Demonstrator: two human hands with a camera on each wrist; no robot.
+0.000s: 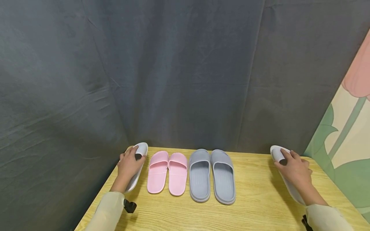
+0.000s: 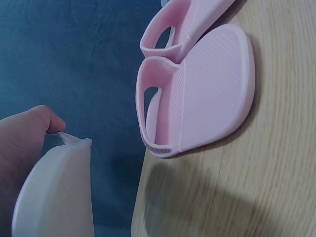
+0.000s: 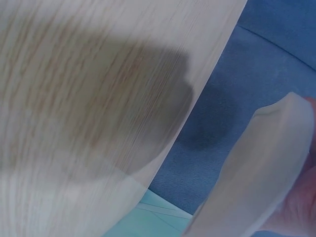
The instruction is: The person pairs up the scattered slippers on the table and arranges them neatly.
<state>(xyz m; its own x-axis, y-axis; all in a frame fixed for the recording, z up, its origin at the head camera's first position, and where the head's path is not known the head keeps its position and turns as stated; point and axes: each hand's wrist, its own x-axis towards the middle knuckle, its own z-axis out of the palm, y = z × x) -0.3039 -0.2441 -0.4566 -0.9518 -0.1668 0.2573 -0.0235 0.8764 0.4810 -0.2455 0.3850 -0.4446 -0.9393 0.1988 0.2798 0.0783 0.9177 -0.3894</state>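
Observation:
At the table's left side, my left hand (image 1: 130,163) grips a white slipper (image 1: 143,148) by its strap, toe pointing away from me. The same slipper (image 2: 61,187) appears tilted on edge in the left wrist view, its sole hidden in part by the frame edge. Far to the right, my right hand (image 1: 296,170) holds a second white slipper (image 1: 277,153) around the strap. In the right wrist view this slipper (image 3: 261,168) is raised, and a shadow falls on the table beside it. A pair of pink slippers (image 1: 156,179) lies just right of the left hand.
Two grey slippers (image 1: 200,184) lie side by side to the right of the pink pair, toes toward the back. The wooden table (image 1: 254,205) ends at a dark grey curtain (image 1: 185,80). A wall with painted flowers (image 1: 358,77) stands on the right.

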